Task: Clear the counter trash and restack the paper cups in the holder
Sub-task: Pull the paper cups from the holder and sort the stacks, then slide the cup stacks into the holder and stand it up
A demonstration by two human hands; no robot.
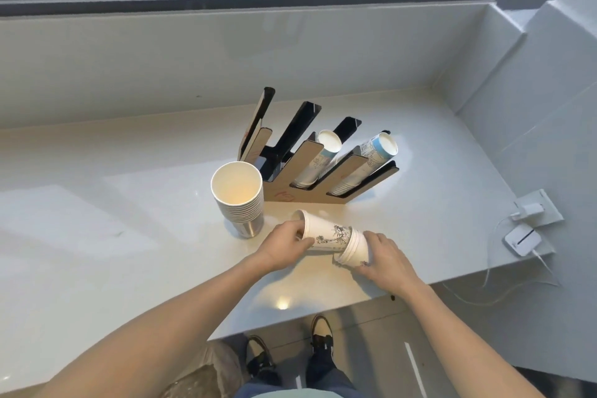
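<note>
A wooden and black cup holder (284, 184) with slanted slots stands on the white counter (129, 236). Two of its right slots hold stacks of printed paper cups (374, 155). A tall upright stack of silver-sided cups (239, 200) stands left of the holder. In front of the holder, my left hand (284, 244) grips the rim end of a white cup stack with black drawings (329, 236), held sideways. My right hand (384, 255) grips a second short cup stack (353, 249) fitted over that stack's other end.
A window and a raised sill run along the back. At the right edge lie a white charger in a wall socket (529, 210) and a small white device (521, 239) with cables. The counter's front edge is below my hands, with my shoes on the floor beneath.
</note>
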